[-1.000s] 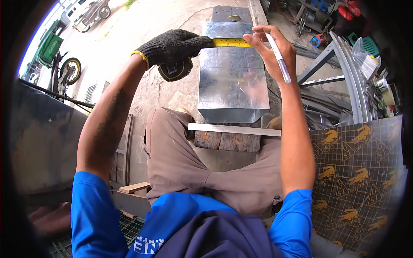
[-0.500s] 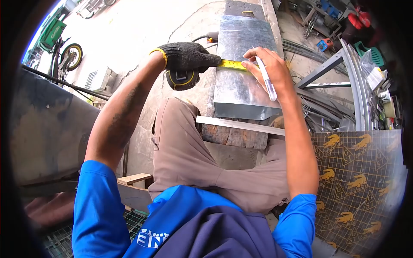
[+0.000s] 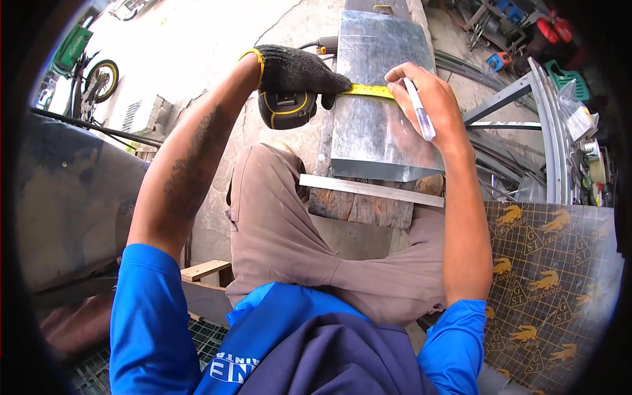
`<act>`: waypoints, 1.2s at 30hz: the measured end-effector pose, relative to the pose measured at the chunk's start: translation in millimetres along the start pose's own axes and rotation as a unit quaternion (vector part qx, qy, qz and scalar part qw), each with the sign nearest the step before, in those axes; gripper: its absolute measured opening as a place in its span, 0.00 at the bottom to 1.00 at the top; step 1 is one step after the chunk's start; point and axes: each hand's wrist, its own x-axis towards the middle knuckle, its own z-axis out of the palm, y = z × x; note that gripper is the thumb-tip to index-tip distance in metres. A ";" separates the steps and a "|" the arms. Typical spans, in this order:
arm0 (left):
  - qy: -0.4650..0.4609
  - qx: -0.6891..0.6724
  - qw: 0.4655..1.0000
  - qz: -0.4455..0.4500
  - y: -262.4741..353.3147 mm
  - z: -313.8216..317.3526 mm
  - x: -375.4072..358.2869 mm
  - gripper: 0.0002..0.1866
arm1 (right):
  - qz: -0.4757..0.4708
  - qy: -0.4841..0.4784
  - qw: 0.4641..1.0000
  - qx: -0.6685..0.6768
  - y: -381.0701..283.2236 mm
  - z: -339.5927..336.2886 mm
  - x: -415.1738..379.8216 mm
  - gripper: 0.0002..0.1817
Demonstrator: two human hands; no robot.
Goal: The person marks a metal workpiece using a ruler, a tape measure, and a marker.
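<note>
My left hand (image 3: 296,71), in a black knit glove with a yellow cuff, is closed around a black and yellow tape measure (image 3: 288,110). Its yellow blade runs across a shiny sheet-metal piece (image 3: 375,131) with a bent front edge. My bare right hand (image 3: 428,99) is at the blade's far end, over the right side of the metal. A white pen (image 3: 419,108) with a clear tip sits between its fingers, pointing back toward me. The metal piece rests on a worn wooden block (image 3: 359,207).
A flat metal bar (image 3: 372,189) lies across the wood before my knees. A corded tool (image 3: 326,45) is left of the sheet metal. Steel frames (image 3: 543,131) stand at right, above a printed brown board (image 3: 546,283). A motorbike (image 3: 99,82) is at far left.
The tape measure and both hands have shifted slightly right in view. The tape case has turned, and a bit more blade shows between my hands. The pen stays in my right hand.
</note>
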 end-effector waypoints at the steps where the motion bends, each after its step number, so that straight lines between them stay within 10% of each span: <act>1: 0.031 -0.060 0.997 -0.027 3.6 -2.2 -12.3 0.19 | 0.002 0.000 1.000 0.000 -0.5 0.7 0.3 0.09; 11: 0.181 -0.125 0.968 -0.118 -66.7 4.4 9.7 0.09 | 0.025 0.004 1.000 0.007 0.1 9.3 5.2 0.10; 16: 0.186 0.164 0.945 0.213 -130.9 9.0 23.0 0.12 | 0.030 0.008 0.999 -0.033 -3.8 11.6 6.2 0.12; 22: 0.145 -0.126 0.981 -0.012 -152.7 16.8 34.0 0.14 | -0.012 0.024 0.999 -0.041 -1.5 12.2 6.9 0.15; 36: 0.139 0.007 0.990 -0.023 -109.3 8.4 34.2 0.14 | 0.011 0.008 0.999 -0.042 -7.0 8.6 8.0 0.15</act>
